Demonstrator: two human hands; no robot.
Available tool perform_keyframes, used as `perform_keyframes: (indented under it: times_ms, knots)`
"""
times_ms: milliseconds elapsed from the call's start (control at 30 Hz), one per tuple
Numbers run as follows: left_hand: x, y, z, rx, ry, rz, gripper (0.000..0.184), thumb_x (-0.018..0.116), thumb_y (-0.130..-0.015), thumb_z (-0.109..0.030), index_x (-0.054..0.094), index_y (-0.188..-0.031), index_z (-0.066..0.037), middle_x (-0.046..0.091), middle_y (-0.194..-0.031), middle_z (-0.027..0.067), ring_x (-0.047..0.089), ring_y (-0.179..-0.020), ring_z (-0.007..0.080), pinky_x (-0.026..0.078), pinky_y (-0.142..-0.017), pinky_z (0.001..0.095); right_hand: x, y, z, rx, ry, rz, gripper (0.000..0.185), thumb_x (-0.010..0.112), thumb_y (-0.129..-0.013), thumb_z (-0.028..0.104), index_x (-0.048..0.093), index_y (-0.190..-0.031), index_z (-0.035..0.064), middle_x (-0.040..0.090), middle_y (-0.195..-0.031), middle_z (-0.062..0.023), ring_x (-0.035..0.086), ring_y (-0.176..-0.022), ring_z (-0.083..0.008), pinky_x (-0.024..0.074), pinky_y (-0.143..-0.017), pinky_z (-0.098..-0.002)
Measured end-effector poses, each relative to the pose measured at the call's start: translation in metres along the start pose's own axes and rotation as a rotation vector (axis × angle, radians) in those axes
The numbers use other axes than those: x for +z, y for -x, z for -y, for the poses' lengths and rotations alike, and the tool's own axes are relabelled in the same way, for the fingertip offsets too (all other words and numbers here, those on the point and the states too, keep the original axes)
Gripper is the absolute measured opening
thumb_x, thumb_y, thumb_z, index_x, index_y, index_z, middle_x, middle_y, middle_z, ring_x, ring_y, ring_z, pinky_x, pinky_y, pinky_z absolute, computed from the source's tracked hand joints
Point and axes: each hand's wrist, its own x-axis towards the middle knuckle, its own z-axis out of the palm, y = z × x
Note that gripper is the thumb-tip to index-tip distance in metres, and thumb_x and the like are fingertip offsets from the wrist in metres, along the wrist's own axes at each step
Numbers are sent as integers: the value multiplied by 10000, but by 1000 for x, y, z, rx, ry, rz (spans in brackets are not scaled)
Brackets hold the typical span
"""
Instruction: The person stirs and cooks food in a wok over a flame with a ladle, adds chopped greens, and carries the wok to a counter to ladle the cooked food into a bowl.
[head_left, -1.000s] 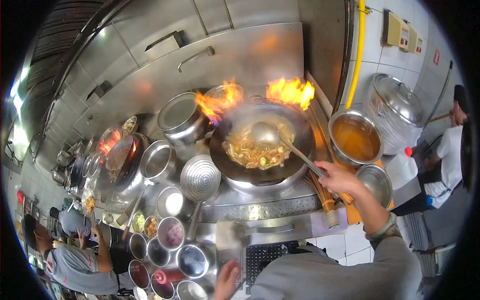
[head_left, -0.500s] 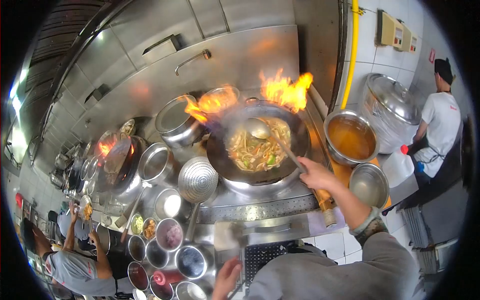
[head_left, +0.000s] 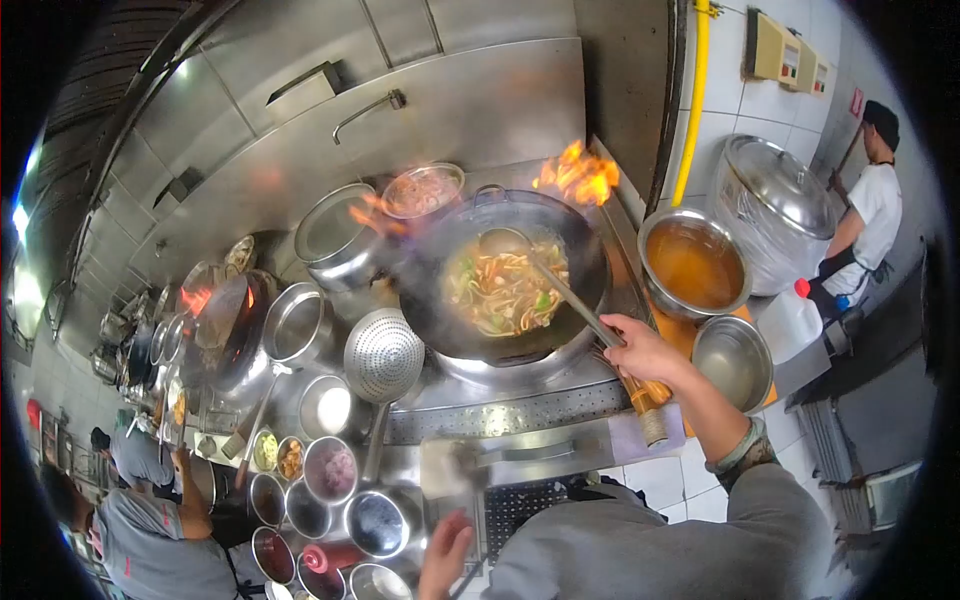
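Observation:
My right hand [head_left: 645, 352] is closed around the handle of a ladle [head_left: 567, 290]. The ladle's bowl rests at the far side of the food inside a large dark wok [head_left: 425, 300]. Noodle-like strips with green and orange pieces [head_left: 505, 290] fill the wok's middle, and steam blurs them. Flames [head_left: 580, 175] rise behind the wok's right rim. Low at the bottom edge, my left hand [head_left: 447, 553] has loosely bent fingers apart from the thumb and nothing visible in it. Beside it stand metal pots and a red squeeze bottle [head_left: 332, 556].
A perforated strainer [head_left: 384, 357] lies left of the wok, near ingredient bowls such as one of pinkish pieces [head_left: 331, 470]. On the right are a bowl of orange liquid [head_left: 694, 262] and a metal bowl [head_left: 732, 365]. Co-workers stand left [head_left: 165, 540] and right [head_left: 875, 210].
The ladle's bowl has shifted toward the wok's far side, and the food has been turned over. The flames behind have shrunk. My view has shifted slightly; my left hand stays low.

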Motion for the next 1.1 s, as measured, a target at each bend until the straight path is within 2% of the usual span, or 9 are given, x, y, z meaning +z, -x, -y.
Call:
perform_keyframes:
  times_ms: [67,167,233,333,433,500,667,867,1100]
  knots:
    - [-3,-1,5,-23,43,-3,372,575,-948,-140,481,-1267,25,614,-1013,79,578,-844,140,481,-726,268,4,7,3,87,-193,84,592,586,-853,80,377,-1406,48,585,-809,-94,553,-568,-141,479,-547,-313]
    - [-13,2,15,112,-47,-24,367,573,-947,-129,480,-1266,28,618,-1013,83,583,-853,146,485,-743,271,-11,28,19,136,-234,90,599,578,-854,84,369,-1414,46,589,-794,-93,567,-571,-162,474,-520,-306]
    - [-15,3,15,28,-45,-28,425,595,-933,-128,478,-1321,1,596,-1206,120,558,-1127,186,438,-955,301,-18,21,14,132,-255,143,604,572,-855,91,367,-1422,59,607,-811,-115,579,-586,-151,468,-491,-303]
    - [-12,5,29,84,-48,-94,360,577,-942,-133,494,-1239,54,625,-1054,100,601,-947,183,479,-838,298,-17,11,10,181,16,165,605,574,-857,81,370,-1426,76,630,-880,-140,598,-659,-155,498,-569,-310]
    - [-11,17,11,49,-13,-89,385,582,-940,-146,493,-1254,58,630,-1103,114,594,-1013,186,467,-884,302,-4,7,-10,-234,400,-131,618,587,-854,61,370,-1431,101,639,-950,-150,602,-723,-169,508,-669,-306]
    - [-15,22,26,72,-19,-145,395,583,-939,-149,494,-1266,55,627,-1130,117,588,-1036,185,460,-900,300,-3,6,0,-61,-54,-77,621,600,-859,62,371,-1434,122,643,-993,-148,617,-802,-199,497,-762,-299]
    - [-16,48,30,29,23,-315,410,600,-930,-126,495,-1300,14,614,-1159,117,582,-1059,175,462,-901,287,31,2,65,-51,-392,332,639,580,-889,23,325,-1455,177,489,-752,-21,460,-491,-73,385,-418,-256]
    - [-16,83,34,13,-23,-448,406,606,-924,-159,511,-1277,18,638,-1108,115,597,-1017,167,468,-870,284,160,-19,122,-73,-279,722,601,571,-898,39,343,-1445,140,494,-714,-12,459,-472,-76,361,-372,-242]
    - [-12,129,72,-25,124,-633,396,598,-929,-146,513,-1284,6,633,-1066,89,579,-991,150,456,-866,268,228,-35,122,-248,-76,782,585,586,-859,78,385,-1408,83,552,-724,-47,524,-523,-118,428,-473,-285]
